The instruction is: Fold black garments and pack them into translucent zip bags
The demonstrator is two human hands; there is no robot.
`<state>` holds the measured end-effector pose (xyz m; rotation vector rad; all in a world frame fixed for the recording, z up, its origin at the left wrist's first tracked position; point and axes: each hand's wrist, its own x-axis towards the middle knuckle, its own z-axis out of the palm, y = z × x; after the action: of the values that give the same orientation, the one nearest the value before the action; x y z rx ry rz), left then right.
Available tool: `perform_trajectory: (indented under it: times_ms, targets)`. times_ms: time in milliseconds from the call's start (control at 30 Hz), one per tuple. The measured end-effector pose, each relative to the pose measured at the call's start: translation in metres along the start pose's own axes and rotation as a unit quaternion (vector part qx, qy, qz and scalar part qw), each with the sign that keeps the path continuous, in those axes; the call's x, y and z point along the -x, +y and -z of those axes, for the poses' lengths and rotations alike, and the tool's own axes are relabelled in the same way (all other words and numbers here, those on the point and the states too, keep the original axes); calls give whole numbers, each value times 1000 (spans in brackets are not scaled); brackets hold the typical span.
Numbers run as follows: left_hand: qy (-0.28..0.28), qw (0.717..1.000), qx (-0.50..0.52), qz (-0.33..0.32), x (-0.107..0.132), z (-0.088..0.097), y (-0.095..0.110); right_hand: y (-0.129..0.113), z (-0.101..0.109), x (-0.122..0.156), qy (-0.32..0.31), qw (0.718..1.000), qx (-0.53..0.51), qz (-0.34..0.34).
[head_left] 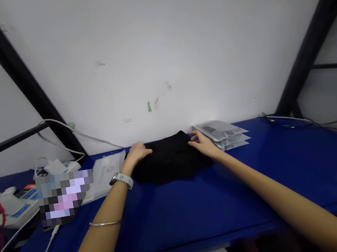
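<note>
A piece of black cloth [167, 160], folded into a flat bundle, lies near the wall on the blue table. On its left end rests my left hand [137, 151], thumb stretched out over the fabric and the other fingers partly hidden behind the hand. My right hand [202, 143] touches the cloth's upper right side, with thumb and fingers apart. Both hands appear to lie against the cloth without gripping it. What kind of garment or cloth it is cannot be made out.
Several frosted plastic packets [222, 130] are stacked right of the cloth. At left lie more flat translucent bags [104, 176], a blurred-out phone [66, 197] with a white cable, and power strips [18, 209] with plugs. Black cables [308, 121] run along the right back.
</note>
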<state>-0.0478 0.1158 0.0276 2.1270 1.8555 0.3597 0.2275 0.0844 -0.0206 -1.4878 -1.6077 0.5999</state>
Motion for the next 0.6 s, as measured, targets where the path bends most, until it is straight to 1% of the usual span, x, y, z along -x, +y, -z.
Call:
perform_trajectory:
  times_ms: [100,167,200,267,300,400,467,500,533,600]
  targets:
    - [25,996,-82,2,-5,14,23,1,-1,0,0,1000,3,10]
    - [39,992,-121,-2,-6,15,46,2,-2,-1,1,1000,9,11]
    - [45,990,-130,-11,-5,12,59,2,-2,-1,2,1000,11,10]
    - [51,988,-136,-43,1,-2,84,1,-2,-1,4,1000,14,10]
    - [45,988,-132,-68,4,-12,96,0,-2,-1,5,1000,13,12]
    - [4,987,-102,-127,15,-42,122,-3,-2,1,12,1000,10,19]
    - [-23,988,-63,-141,19,-57,129,-4,-2,1,18,1000,10,22]
    - [-30,988,-40,-144,19,-61,129,-4,-2,1,20,999,10,25]
    - [-32,988,-13,-150,19,-63,126,-4,-2,1,22,999,12,28]
    - [-20,983,56,-171,17,-57,112,-5,-1,1,32,999,18,36]
